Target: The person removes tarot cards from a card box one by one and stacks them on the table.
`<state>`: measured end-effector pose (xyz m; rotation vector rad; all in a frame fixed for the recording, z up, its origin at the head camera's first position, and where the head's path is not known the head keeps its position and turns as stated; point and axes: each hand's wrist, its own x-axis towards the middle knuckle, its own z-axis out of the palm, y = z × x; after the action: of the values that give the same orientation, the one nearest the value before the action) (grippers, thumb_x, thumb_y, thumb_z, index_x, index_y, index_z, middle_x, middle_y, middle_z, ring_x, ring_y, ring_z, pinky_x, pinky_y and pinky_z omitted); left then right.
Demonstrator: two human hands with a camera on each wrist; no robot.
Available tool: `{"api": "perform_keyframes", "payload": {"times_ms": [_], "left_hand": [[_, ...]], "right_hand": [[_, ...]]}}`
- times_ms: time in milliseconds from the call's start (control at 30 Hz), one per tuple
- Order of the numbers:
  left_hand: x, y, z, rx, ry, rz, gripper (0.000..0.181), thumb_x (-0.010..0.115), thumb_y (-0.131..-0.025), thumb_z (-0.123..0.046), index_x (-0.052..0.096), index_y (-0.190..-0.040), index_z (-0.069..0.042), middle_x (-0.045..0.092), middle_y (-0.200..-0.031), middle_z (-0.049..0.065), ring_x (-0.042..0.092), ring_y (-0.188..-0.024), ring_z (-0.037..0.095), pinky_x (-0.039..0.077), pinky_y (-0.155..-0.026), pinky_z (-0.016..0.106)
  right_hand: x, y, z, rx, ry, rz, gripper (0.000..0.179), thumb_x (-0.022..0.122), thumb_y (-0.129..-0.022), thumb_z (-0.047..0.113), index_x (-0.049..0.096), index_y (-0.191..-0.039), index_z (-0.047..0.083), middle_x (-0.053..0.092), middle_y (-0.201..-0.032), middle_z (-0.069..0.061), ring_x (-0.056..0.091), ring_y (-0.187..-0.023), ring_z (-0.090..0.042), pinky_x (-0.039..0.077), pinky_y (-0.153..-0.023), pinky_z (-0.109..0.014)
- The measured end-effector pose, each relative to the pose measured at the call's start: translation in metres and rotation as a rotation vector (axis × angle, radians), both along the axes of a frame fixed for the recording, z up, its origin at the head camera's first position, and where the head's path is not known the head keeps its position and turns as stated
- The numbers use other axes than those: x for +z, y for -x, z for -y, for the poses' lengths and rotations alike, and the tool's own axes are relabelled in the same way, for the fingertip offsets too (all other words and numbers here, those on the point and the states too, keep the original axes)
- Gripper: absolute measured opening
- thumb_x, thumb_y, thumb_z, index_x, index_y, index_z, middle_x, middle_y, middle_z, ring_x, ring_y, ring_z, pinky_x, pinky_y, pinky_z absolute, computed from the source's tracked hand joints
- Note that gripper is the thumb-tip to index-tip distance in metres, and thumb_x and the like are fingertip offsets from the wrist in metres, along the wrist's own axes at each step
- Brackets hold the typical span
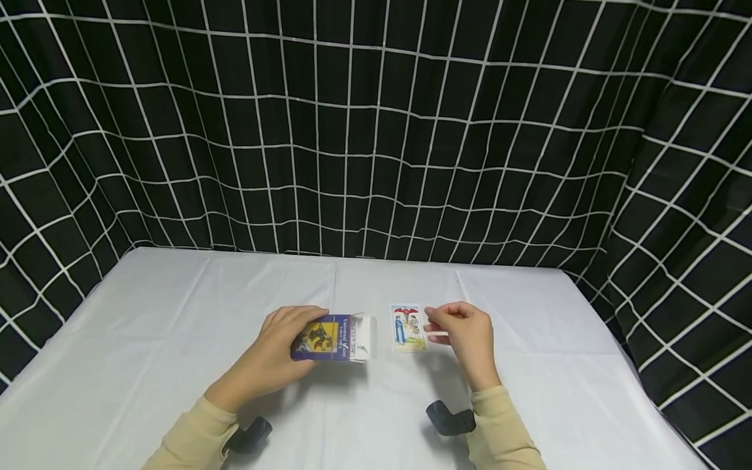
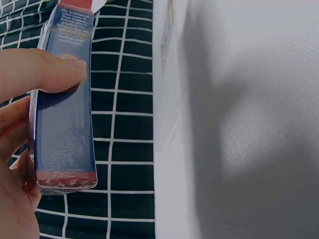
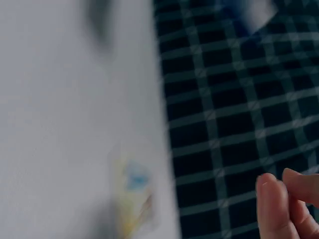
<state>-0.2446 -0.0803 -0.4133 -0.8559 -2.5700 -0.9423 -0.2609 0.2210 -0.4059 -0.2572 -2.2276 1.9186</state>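
One tarot box [image 1: 322, 338] held in the left hand [image 1: 276, 349], grip about as wide as the box; thumb presses its narrow blue side, fingers wrap the far side. Box is raised over the cloth, shadow below, printed face up, white flap end pointing right toward the card.

Right hand [image 1: 468, 333]: fingers bent, grip narrow, thumb near fingertips. Can't tell if anything is pinched; a pale sliver shows between the fingers in the head view.

Card [image 1: 408, 328] lies face up on the cloth between box and right hand, fingertips just beside its right edge, contact unclear. Blurred in the right wrist view. Art: red winged shape above, blue-robed figure at left.

Beige sleeves [image 1: 506, 431], dark wrist devices [image 1: 451, 420], white tablecloth [image 1: 235, 294], black white-grid curtain [image 1: 364, 130] behind and at both sides.
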Motion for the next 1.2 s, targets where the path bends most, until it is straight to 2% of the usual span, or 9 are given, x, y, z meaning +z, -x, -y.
{"api": "perform_keyframes", "payload": {"times_ms": [67,167,233,400,467,533,800,967,1200], "left_hand": [[0.000,0.000,0.000,-0.003,0.005,0.001,0.072,0.077,-0.065,-0.011,0.049,-0.131,-0.018,0.052,-0.131,-0.003,0.042,-0.119,0.018,0.025,-0.106,0.044],[0.000,0.000,-0.001,-0.004,0.008,0.015,0.072,0.077,-0.065,-0.011,0.049,-0.131,-0.018,0.052,-0.131,-0.003,0.042,-0.119,0.018,0.025,-0.106,0.043],[-0.001,-0.001,-0.001,-0.003,0.012,0.026,0.072,0.077,-0.065,-0.012,0.049,-0.131,-0.018,0.052,-0.131,-0.004,0.042,-0.119,0.017,0.025,-0.106,0.043],[-0.001,-0.002,0.000,-0.007,0.005,0.026,0.072,0.076,-0.065,-0.011,0.049,-0.131,-0.018,0.052,-0.131,-0.003,0.042,-0.120,0.018,0.024,-0.106,0.043],[-0.001,-0.002,0.000,-0.009,0.004,0.024,0.072,0.076,-0.065,-0.010,0.048,-0.131,-0.018,0.052,-0.131,-0.003,0.042,-0.120,0.018,0.025,-0.106,0.043],[-0.001,-0.002,-0.001,-0.012,0.004,0.022,0.073,0.076,-0.065,-0.010,0.048,-0.131,-0.018,0.052,-0.131,-0.003,0.042,-0.120,0.018,0.025,-0.106,0.043],[-0.001,-0.001,-0.003,-0.036,-0.009,-0.004,0.073,0.077,-0.064,-0.010,0.049,-0.130,-0.019,0.053,-0.130,-0.004,0.043,-0.118,0.018,0.027,-0.105,0.043],[-0.003,-0.001,-0.004,-0.049,-0.013,-0.002,0.072,0.077,-0.064,-0.010,0.049,-0.130,-0.019,0.053,-0.129,-0.005,0.043,-0.118,0.016,0.027,-0.104,0.043],[-0.005,-0.001,-0.004,-0.046,-0.012,-0.005,0.074,0.077,-0.064,-0.010,0.048,-0.131,-0.021,0.052,-0.130,-0.006,0.042,-0.118,0.015,0.027,-0.105,0.042]], "right_hand": [[0.003,-0.002,0.006,0.044,0.044,-0.107,0.024,0.073,-0.078,0.017,0.065,-0.088,-0.003,0.069,-0.079,-0.014,0.068,-0.064,-0.020,0.056,-0.056,-0.032],[0.008,-0.010,0.019,0.127,0.071,-0.165,0.026,0.075,-0.075,0.019,0.066,-0.087,-0.003,0.069,-0.081,-0.015,0.068,-0.065,-0.023,0.056,-0.057,-0.034],[0.001,-0.010,0.024,0.206,0.091,-0.200,0.024,0.075,-0.075,0.018,0.067,-0.088,-0.002,0.070,-0.081,-0.012,0.068,-0.063,-0.021,0.056,-0.055,-0.033],[0.010,-0.021,0.045,0.250,0.084,-0.117,0.019,0.074,-0.074,0.010,0.067,-0.086,-0.003,0.068,-0.082,-0.011,0.068,-0.065,-0.023,0.057,-0.059,-0.035],[0.024,-0.031,0.056,0.208,0.057,-0.033,0.019,0.075,-0.072,0.008,0.066,-0.084,-0.005,0.067,-0.082,-0.013,0.068,-0.066,-0.025,0.057,-0.063,-0.037],[0.026,-0.033,0.060,0.211,0.044,-0.010,0.018,0.074,-0.072,0.006,0.067,-0.084,-0.005,0.067,-0.083,-0.012,0.068,-0.068,-0.022,0.057,-0.065,-0.035],[0.027,-0.040,0.068,0.235,-0.054,0.009,0.020,0.073,-0.074,0.006,0.069,-0.092,-0.002,0.068,-0.086,-0.012,0.065,-0.073,-0.014,0.056,-0.067,-0.029],[0.023,-0.039,0.069,0.238,-0.097,0.020,0.022,0.073,-0.075,0.010,0.070,-0.093,-0.001,0.070,-0.086,-0.011,0.067,-0.073,-0.015,0.056,-0.067,-0.027],[0.018,-0.038,0.072,0.269,-0.080,0.044,0.020,0.072,-0.075,0.006,0.068,-0.091,-0.005,0.069,-0.083,-0.016,0.069,-0.068,-0.023,0.056,-0.063,-0.029]]}}
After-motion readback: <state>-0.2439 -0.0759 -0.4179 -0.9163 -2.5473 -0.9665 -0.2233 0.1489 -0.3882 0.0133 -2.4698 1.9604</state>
